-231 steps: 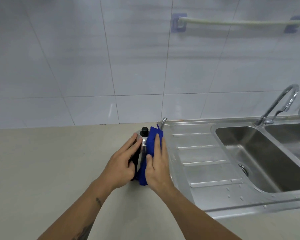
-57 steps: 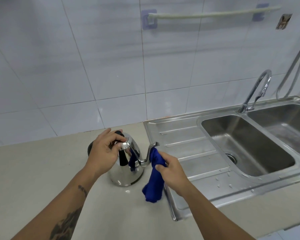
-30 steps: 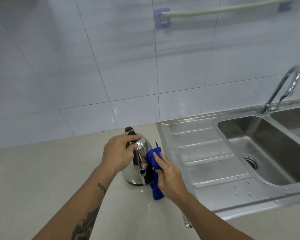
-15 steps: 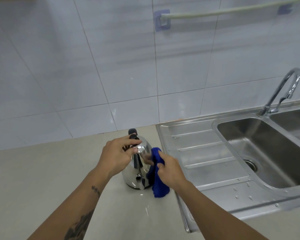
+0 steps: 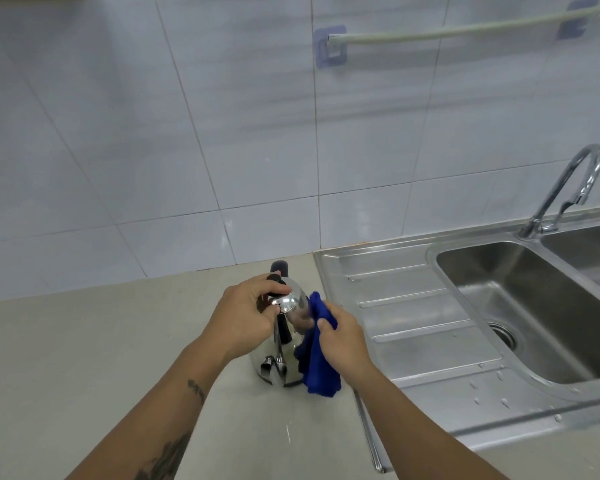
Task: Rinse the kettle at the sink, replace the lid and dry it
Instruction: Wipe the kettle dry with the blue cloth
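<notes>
The beige stone-look countertop (image 5: 84,358) is occupying the left half of the view. At its right end, just beside the sink's edge, the polished stainless-steel kettle (image 5: 284,344) is standing upright, its spout pointing toward six o'clock. The domed steel lid (image 5: 286,301) is sitting on the kettle; nothing of the inside is showing. The left hand (image 5: 246,320) is closing over the lid from nine o'clock, fingers pinching its black knob, which is mostly covered. A black handle end is projecting behind the kettle at twelve o'clock; its join to the body is hidden.

The right hand (image 5: 343,341) is clenching the dark blue cleaning cloth (image 5: 317,362) and pressing it against the kettle's three o'clock side; the cloth's lower end is hanging down to the countertop.

Further right, the stainless-steel sink unit (image 5: 413,317) is showing a ribbed drainboard carrying scattered droplets. Its rectangular basin (image 5: 534,306) is holding nothing visible but the drain. A second basin is being cut off by the right frame edge. The curved chrome tap (image 5: 565,188) is standing between them, with no water running.
</notes>
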The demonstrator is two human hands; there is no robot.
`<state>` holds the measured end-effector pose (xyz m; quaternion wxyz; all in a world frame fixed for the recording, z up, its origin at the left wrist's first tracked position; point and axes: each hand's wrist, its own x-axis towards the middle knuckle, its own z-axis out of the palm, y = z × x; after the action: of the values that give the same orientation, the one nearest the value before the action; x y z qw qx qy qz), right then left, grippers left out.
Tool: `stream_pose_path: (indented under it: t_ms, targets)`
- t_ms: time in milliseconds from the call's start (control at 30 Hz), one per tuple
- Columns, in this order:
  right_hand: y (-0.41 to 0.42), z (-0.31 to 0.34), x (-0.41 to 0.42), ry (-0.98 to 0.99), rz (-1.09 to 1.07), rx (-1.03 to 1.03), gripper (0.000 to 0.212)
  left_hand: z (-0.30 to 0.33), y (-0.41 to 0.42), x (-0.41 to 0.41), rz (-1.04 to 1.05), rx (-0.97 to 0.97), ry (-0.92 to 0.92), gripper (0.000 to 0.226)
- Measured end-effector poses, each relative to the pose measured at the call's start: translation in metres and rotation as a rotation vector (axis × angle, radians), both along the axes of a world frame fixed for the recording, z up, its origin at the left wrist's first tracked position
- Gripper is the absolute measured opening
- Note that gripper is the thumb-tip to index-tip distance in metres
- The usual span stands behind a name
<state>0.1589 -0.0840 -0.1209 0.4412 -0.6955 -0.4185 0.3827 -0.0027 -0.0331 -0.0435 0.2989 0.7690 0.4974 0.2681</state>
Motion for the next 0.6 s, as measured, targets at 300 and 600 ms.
stream_pose_path:
  t_ms: [300,600]
  targets:
    - [0.003,0.021,0.001,-0.025,-0.011,0.190,0.049,-0.004,-0.017,0.050,0.191,0.056,0.354,0.042]
    - [-0.007,-0.006,0.000,0.015,0.042,-0.012,0.039,0.003,-0.010,0.028,0.055,0.034,0.446,0.065]
